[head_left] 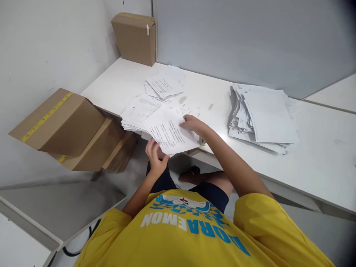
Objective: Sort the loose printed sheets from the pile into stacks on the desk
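A printed sheet of paper (174, 129) spans both my hands at the front edge of the white table, tilted over that edge. My left hand (156, 157) grips its near left edge, with the thumb and fingers closed at the border. On the right side, my right hand (193, 125) pinches the sheet's far right edge. Just left of it lies a loose stack of printed papers (136, 111), partly covered by the held sheet. A small shiny metal object (202, 140) sits by my right wrist, too hidden to name.
Farther back lies another small pile of printed sheets (165, 82). An untidy paper stack (268, 115) rests on the table (314, 167) to the right. One cardboard box (135, 39) stands in the back corner; several taped boxes (55, 122) are piled left of the table.
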The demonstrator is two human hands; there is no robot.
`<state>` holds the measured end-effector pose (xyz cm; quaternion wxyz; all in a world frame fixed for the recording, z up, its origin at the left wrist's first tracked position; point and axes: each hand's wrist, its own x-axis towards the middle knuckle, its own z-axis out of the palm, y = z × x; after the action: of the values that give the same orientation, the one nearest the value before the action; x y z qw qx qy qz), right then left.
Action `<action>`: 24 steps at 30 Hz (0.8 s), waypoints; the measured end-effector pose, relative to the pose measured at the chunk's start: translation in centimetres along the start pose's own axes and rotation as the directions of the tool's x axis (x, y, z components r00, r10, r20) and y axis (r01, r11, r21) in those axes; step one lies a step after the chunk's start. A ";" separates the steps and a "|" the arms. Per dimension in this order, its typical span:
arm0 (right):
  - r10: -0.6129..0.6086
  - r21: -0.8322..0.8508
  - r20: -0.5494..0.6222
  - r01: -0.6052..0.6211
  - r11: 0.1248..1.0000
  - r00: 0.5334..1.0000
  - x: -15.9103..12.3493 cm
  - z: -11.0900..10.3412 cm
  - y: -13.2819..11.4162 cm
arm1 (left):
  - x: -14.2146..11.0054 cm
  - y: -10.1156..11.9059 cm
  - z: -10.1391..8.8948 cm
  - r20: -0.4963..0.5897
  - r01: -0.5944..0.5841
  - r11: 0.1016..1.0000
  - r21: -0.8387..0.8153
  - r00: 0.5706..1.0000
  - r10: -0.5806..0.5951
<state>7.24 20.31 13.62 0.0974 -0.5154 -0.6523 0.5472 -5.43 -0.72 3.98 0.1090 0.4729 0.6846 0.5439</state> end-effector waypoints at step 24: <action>-0.183 -0.734 0.058 0.166 0.659 0.982 7.8 6.0 -8.2 | 16.3 -0.3 -6.3 -0.053 0.281 0.705 0.651 0.944 -0.327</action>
<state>-5.02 23.78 14.61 -0.0594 -0.4518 -0.8622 0.2213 -18.39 7.69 12.13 0.0487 0.3793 0.8947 0.2307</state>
